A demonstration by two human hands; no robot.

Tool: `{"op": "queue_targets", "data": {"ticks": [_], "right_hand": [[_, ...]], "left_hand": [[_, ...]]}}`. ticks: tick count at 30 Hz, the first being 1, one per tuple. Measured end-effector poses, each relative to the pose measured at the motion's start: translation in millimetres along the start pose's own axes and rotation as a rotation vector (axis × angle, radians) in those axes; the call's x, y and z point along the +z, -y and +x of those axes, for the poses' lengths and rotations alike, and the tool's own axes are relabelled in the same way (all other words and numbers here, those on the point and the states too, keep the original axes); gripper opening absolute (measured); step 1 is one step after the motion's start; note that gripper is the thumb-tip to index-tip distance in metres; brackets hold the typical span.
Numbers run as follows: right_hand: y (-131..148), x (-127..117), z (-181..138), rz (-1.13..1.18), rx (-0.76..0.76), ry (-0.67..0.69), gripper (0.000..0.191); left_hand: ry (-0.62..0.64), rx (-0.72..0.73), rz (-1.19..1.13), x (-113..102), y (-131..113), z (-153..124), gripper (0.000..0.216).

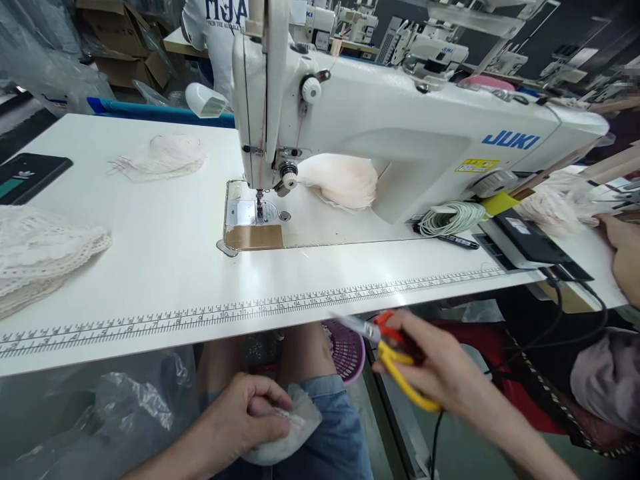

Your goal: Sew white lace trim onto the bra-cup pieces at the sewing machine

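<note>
My left hand (260,417) is closed, its thumb and fingers pinching a small pale fabric piece (300,427) above my lap. In my right hand (435,360) is a pair of scissors (395,360) with red and yellow handles; the blades point left, just off the table's front edge, and are blurred. The two hands are apart, the scissors to the right of and above the fabric. Beyond them stands a white sewing machine (350,107), with a pale fabric piece (345,181) lying under its arm behind the needle.
A printed ruler (280,303) runs along the table's front edge. Lace-edged fabric (45,257), another pale piece (165,157) and a phone (30,177) lie left. Coiled cord (450,219), a marker (457,241) and a black box (523,237) lie right. A purple basket (357,350) stands below.
</note>
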State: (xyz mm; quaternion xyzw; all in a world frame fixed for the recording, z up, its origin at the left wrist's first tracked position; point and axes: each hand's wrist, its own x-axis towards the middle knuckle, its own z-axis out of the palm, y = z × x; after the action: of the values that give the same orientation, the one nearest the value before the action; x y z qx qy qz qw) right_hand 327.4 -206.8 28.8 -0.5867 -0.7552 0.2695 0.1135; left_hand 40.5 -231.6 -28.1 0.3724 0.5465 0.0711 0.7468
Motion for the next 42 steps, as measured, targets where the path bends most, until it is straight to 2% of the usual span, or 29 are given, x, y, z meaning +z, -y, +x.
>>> {"op": "queue_targets", "data": {"ticks": [4, 7, 9, 11, 13, 14, 15, 17, 18, 20, 24, 29, 33, 42], "right_hand": [[-36, -42, 36, -0.240, -0.088, -0.148, 0.033], [-53, -58, 58, -0.379, -0.128, -0.193, 0.036], [-48, -57, 60, -0.507, -0.124, -0.276, 0.040], [-26, -43, 51, -0.608, -0.106, -0.380, 0.040], [6, -19, 35, -0.517, -0.166, -0.420, 0.029], [23, -3, 26, -0.393, -0.256, -0.335, 0.024], [38, 13, 19, -0.255, -0.326, -0.179, 0.020], [61, 44, 10, -0.045, -0.322, 0.150, 0.024], [67, 57, 8, 0.031, -0.305, 0.225, 0.031], [69, 77, 9, 0.180, -0.287, 0.316, 0.029], [58, 91, 14, 0.431, -0.236, 0.361, 0.026], [48, 94, 13, 0.588, -0.174, 0.431, 0.034], [45, 94, 13, 0.605, -0.136, 0.452, 0.028], [60, 95, 16, 0.628, -0.039, 0.446, 0.018]], "left_hand": [[-0.002, 0.028, -0.012, -1, 0, -4, 0.037], [-0.007, 0.042, 0.004, -2, 2, -5, 0.033], [-0.016, 0.048, 0.011, -3, 3, -6, 0.032], [-0.007, 0.058, 0.014, -4, 2, -6, 0.030], [0.022, 0.070, 0.034, -5, 0, -4, 0.029], [0.040, 0.076, 0.047, -6, -1, -3, 0.030], [0.054, 0.083, 0.060, -6, -2, -2, 0.031], [0.064, 0.100, 0.084, -6, -3, -1, 0.033], [0.064, 0.112, 0.091, -6, -4, 0, 0.034], [0.065, 0.136, 0.100, -7, -3, -1, 0.037], [0.074, 0.136, 0.070, -12, 3, -3, 0.035], [0.085, 0.076, 0.002, -16, 11, -3, 0.036], [0.056, 0.062, 0.034, -14, 10, -2, 0.033], [0.038, 0.115, 0.188, -13, 4, -5, 0.034]]}}
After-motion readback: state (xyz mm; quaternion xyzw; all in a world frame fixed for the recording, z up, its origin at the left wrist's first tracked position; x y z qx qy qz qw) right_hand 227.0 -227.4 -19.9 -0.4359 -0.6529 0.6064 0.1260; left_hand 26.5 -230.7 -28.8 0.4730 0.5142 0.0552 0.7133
